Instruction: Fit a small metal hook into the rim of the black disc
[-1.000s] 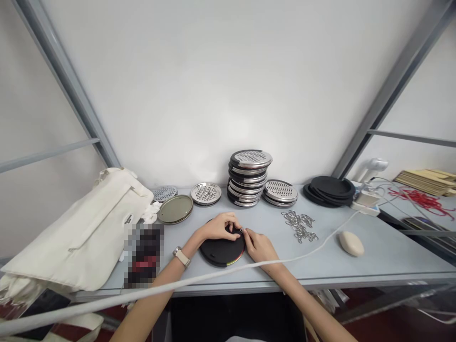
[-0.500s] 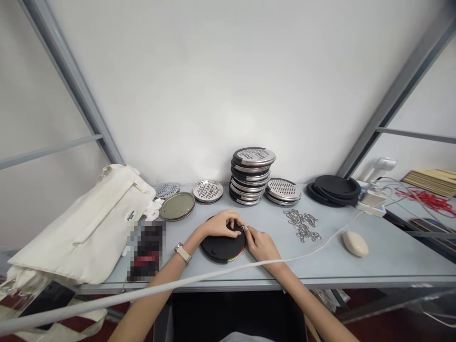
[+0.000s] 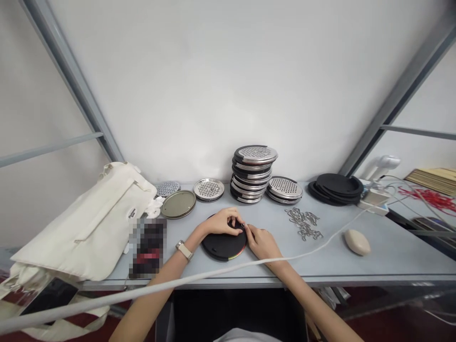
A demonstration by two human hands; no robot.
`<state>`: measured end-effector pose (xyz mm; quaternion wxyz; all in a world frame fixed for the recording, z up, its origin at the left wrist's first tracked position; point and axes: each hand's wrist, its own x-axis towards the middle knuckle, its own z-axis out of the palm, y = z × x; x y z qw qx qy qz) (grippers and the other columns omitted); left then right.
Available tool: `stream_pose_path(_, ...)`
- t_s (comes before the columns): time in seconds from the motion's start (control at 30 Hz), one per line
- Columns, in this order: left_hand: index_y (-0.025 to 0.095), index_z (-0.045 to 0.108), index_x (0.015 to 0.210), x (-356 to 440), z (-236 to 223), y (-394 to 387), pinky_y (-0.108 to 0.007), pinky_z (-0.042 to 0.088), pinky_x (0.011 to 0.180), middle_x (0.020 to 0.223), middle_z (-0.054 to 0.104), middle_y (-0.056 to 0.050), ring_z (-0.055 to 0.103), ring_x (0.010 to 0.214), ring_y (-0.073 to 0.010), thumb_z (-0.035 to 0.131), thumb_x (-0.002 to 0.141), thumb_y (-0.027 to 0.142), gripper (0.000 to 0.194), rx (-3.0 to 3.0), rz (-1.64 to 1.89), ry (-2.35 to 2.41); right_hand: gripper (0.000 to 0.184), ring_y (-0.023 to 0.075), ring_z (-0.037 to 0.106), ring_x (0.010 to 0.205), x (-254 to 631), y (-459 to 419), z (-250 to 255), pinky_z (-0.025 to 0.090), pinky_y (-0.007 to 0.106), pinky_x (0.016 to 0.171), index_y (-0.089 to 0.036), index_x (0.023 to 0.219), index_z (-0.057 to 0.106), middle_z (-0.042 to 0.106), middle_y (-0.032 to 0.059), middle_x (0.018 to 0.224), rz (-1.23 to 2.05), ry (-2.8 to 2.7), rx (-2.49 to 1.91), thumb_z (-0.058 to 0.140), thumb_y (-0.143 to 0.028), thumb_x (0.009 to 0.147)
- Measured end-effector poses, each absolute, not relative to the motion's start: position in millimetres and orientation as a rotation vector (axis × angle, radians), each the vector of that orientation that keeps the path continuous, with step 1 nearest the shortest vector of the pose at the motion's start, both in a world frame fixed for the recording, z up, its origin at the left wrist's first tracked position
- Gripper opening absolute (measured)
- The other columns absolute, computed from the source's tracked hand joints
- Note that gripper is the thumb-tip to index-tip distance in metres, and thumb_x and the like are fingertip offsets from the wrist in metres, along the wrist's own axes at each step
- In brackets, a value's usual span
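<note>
A black round disc point(image 3: 223, 248) with a red, yellow and green strip along part of its rim lies flat near the table's front edge. My left hand point(image 3: 225, 222) curls over its far side, fingers bent and thumb tip close to the right rim. At that rim, my right hand point(image 3: 261, 241) pinches a small metal clip point(image 3: 242, 225) between thumb and forefinger. The fingertips partly hide the clip, so how it sits on the disc cannot be made out. A loose pile of small metal clips point(image 3: 303, 222) lies right of my right hand.
Behind stand a tall stack of round graters point(image 3: 253, 175), a shorter stack point(image 3: 284, 188) and black discs point(image 3: 337, 189). Round metal plates point(image 3: 178, 204) and a white bag point(image 3: 81, 223) are left. A white cable point(image 3: 199, 275) crosses in front; a beige oval object point(image 3: 356, 242) lies right.
The view has shifted slightly. Both hands stay at the disc's right rim, with only a small movement of the right fingers at the clip.
</note>
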<state>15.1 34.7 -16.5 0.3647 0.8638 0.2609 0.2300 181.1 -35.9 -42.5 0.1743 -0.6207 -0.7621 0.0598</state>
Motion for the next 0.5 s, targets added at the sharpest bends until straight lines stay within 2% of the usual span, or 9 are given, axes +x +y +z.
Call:
stream_pose_path(0.27,0.016,0.06,0.082,14.5,-11.9,31.3,-0.022,0.036,0.061,0.092,0.053,-0.002,0.049,0.068,-0.0089,0.062,0.066,0.019,0.017,2.187,0.592,0.649,0.035,0.014,0.059,0.056,181.2,-37.8,-46.8,0.025,0.023,0.051,-0.019,0.085,0.05,0.063,0.0028,0.063,0.162,-2.12,-1.746,0.019,-0.034,0.091)
stream_pose_path(0.5,0.013,0.062,0.083,15.4,-14.5,35.4,-0.02,0.036,0.059,0.092,0.053,-0.003,0.05,0.067,-0.0067,0.065,0.063,0.02,0.022,2.178,0.594,0.61,0.032,0.0132,0.057,0.054,182.6,-38.8,-46.3,0.024,0.023,0.05,-0.02,0.084,0.048,0.062,0.0015,0.063,0.15,-2.14,-1.691,0.019,-0.031,0.09)
